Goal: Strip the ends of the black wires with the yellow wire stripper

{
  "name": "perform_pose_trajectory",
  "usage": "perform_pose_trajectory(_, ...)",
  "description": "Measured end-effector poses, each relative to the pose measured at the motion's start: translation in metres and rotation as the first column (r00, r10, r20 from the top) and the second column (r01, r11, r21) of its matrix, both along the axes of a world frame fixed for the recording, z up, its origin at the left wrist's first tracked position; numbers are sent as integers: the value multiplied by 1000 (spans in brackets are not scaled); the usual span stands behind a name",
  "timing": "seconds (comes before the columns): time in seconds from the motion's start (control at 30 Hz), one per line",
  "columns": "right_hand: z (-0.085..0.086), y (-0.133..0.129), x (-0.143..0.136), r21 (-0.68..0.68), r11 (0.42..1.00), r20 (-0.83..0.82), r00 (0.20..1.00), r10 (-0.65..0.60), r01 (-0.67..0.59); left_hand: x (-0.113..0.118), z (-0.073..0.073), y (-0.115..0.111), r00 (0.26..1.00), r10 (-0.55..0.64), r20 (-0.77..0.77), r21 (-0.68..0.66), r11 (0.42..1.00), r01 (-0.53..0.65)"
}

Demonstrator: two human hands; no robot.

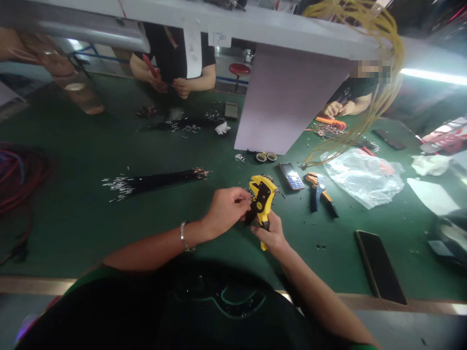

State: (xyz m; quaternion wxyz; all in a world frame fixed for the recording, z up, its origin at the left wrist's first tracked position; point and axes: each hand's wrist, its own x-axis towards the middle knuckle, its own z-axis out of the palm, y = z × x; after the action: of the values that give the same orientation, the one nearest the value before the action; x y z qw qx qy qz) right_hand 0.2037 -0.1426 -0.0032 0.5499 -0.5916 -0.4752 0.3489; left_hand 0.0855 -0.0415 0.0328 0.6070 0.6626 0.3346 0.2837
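Note:
My right hand (272, 232) is wrapped around the handles of a yellow and black wire stripper (263, 197), held upright with its jaws toward the top. Close beside the tool's head, my left hand (228, 209) has thumb and fingers pinched together. Whatever lies between those fingertips is too small and hidden to make out. Left of my hands, a bundle of black wires (160, 181) lies on the green table (109, 228), with silvery tips at one end and coppery ones at the other. Small dark scraps lie around the stripper's head.
A keypad phone (292, 176), blue-and-orange pliers (320, 193) and a clear plastic bag (365, 177) lie to the right. A smartphone (380, 266) rests by the front edge. Two tape rolls (266, 157) sit below a pale divider (288, 97). Co-workers' hands (171, 86) work across the table.

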Motion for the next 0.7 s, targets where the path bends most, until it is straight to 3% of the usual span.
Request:
perform_pose_trajectory(0.23, -1, -3, 0, 54, 999, 221, 975, -6, -7, -3, -10, -4, 1000, -15, 7, 112, 994, 15)
perform_pose_trajectory(0.7, -6, -9, -1, 147, 989, 382, 921, -72, 16, -8, 5, -10, 1000, -28, 4, 106, 994, 27)
